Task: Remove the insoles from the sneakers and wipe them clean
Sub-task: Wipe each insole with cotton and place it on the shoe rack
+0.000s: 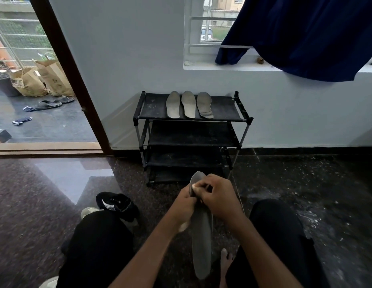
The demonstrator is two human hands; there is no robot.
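Firstly, at upper left, paper bags (41,80) stand outside the doorway. At lower left, a black sneaker (116,204) lies beside our knee. At lower centre, our left hand (185,203) and right hand (220,201) sit together, both curled around the grey insole (201,231), which runs lengthwise between our knees. A white scrap (194,186) shows between the two hands; we cannot tell which hand pinches it. Above, three insoles (188,104) lie side by side on the top shelf of the shoe rack (222,109). A blue curtain (305,38) hangs at upper right.
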